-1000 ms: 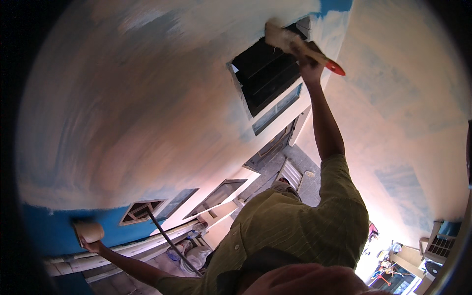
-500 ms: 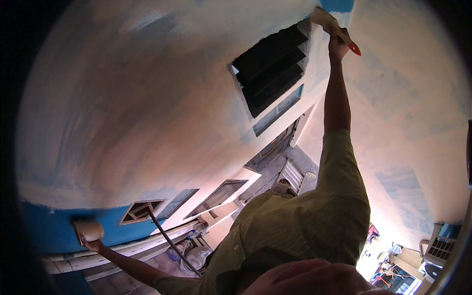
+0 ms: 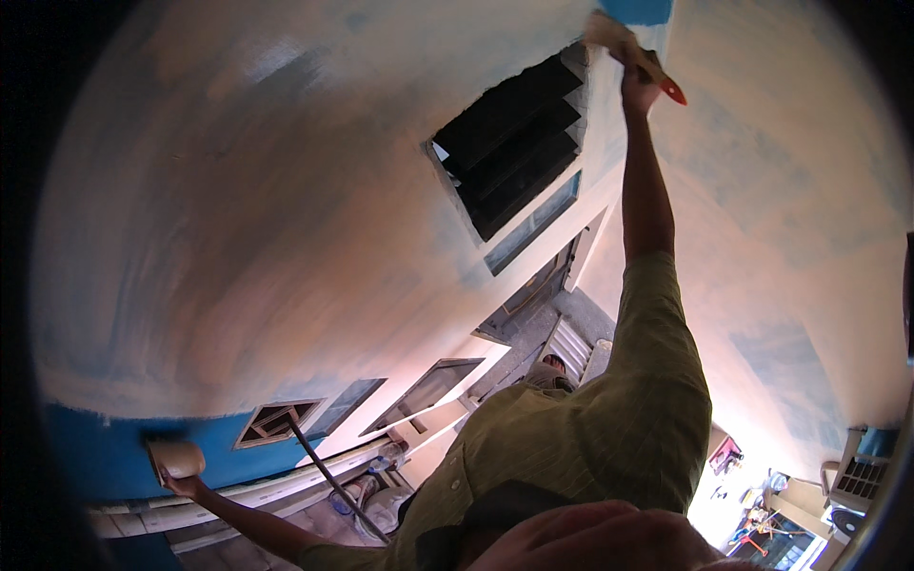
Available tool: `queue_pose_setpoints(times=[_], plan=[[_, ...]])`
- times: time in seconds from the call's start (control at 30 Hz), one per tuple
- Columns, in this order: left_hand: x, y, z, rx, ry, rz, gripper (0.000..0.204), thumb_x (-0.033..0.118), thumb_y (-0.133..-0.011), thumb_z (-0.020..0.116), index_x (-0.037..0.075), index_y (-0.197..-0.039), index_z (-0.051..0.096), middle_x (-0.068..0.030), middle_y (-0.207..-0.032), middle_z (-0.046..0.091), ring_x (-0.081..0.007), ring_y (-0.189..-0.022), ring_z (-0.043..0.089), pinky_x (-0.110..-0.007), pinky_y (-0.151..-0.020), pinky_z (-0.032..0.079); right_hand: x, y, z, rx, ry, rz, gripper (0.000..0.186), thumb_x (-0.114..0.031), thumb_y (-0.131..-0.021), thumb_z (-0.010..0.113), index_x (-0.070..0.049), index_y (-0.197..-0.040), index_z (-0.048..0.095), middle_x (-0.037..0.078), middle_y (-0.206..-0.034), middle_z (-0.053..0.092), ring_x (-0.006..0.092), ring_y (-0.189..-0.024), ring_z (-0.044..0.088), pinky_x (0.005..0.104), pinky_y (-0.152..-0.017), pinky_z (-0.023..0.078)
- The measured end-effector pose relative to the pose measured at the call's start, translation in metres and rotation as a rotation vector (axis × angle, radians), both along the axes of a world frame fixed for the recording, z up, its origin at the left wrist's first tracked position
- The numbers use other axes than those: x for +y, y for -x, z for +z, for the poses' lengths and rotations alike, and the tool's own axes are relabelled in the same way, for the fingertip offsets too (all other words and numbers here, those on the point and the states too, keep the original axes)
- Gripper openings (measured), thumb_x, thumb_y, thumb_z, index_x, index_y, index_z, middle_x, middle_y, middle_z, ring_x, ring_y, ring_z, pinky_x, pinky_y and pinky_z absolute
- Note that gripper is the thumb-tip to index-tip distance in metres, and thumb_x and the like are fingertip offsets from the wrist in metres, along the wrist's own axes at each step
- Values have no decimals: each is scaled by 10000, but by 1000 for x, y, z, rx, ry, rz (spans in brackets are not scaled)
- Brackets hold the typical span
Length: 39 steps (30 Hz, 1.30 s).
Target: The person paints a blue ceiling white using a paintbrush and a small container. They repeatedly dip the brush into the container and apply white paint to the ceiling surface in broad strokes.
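Observation:
High above me, my right hand [image 3: 640, 92] is closed round a wide paintbrush [image 3: 614, 40], whose handle ends in an orange-red tip. Its bristles meet the wall [image 3: 286, 190] just above a dark louvred opening [image 3: 509, 138]; the bristles are slightly blurred. Pale paint in streaks covers most of the wall, and a blue patch [image 3: 638, 9] shows beside the brush at the corner. Far out to the left, my left hand [image 3: 179, 483] grips a cream-coloured paint container [image 3: 181, 460] by its near side, in front of a blue band of wall [image 3: 95, 443]. What the container holds is hidden.
A second wall [image 3: 781, 219] with bluish patches rises at the right. Low on the left are a small framed opening [image 3: 276, 423], a slanting dark pole [image 3: 333, 481] and long pale boards [image 3: 248, 500]. A white ladder-like frame [image 3: 568, 347] stands far below; clutter lies at lower right.
The brush and my right hand have shifted a little to the left, along the wall above the opening. My view has tilted slightly; the left hand still holds the container.

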<state>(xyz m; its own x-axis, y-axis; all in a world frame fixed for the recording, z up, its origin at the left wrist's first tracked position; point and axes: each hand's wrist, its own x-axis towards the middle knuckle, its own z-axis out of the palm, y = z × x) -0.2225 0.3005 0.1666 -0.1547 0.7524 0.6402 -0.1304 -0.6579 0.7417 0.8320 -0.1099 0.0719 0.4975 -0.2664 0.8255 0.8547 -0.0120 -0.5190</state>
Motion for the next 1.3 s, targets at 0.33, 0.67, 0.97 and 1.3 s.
queue_pose_setpoints(times=[0.33,0.67,0.97,1.3], plan=[[25,15,-7,40,-82,96,426,264,-730,583,31,-1086,566,-157,-1138,529,-316,-1036,505,-488,-847,444,19,38,6,-59,150,29,147,-159,-830,583,-17,-865,568,76,-796,585,155,-741,553,271,-689,441],[36,13,-12,15,56,50,509,315,-671,649,77,-1110,551,-134,-1179,485,-317,-1074,459,-528,-855,420,-5,17,9,-49,-124,260,143,-115,-802,611,3,-767,539,27,-715,570,98,-673,513,231,-622,420],[-4,-4,6,17,6,23,486,310,-685,629,35,-1080,564,-151,-1129,529,-330,-1009,509,-516,-841,440,-1,12,8,-57,147,-262,150,-213,-805,610,-67,-839,607,81,-761,618,245,-646,617,312,-558,476],[-16,-8,0,-12,9,30,449,280,-708,624,42,-1082,553,-155,-1133,524,-335,-1008,508,-515,-826,454,2,95,-2,-127,191,99,180,-157,-802,614,5,-876,589,107,-795,592,195,-736,573,285,-669,442]])
